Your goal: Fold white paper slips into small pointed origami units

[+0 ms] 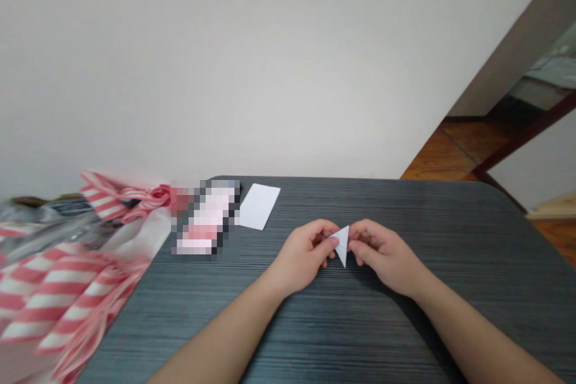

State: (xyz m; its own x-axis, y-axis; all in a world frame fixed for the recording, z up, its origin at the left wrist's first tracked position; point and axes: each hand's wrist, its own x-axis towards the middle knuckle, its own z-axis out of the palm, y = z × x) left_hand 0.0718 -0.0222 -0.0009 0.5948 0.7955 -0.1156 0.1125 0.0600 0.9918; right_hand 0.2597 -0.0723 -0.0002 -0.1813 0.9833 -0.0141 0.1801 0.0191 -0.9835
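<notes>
A small white folded paper [342, 245], triangular in outline with one point downward, is held above the dark table [315, 336]. My left hand [310, 255] pinches its left side, thumb on the near face and fingers behind. At the paper's right edge is my right hand [382, 255], its thumb and forefinger closed against that edge. The fingers behind the paper are partly hidden. Farther back on the left lies a flat white sheet of paper [260, 207].
A pixelated, phone-like object [207, 216] lies left of the sheet. Red-and-white striped cloth [58, 288] and clear plastic [58, 225] are heaped beyond the table's left edge. A white wall [288, 72] rises behind the table. Wooden floor [432, 156] shows at right.
</notes>
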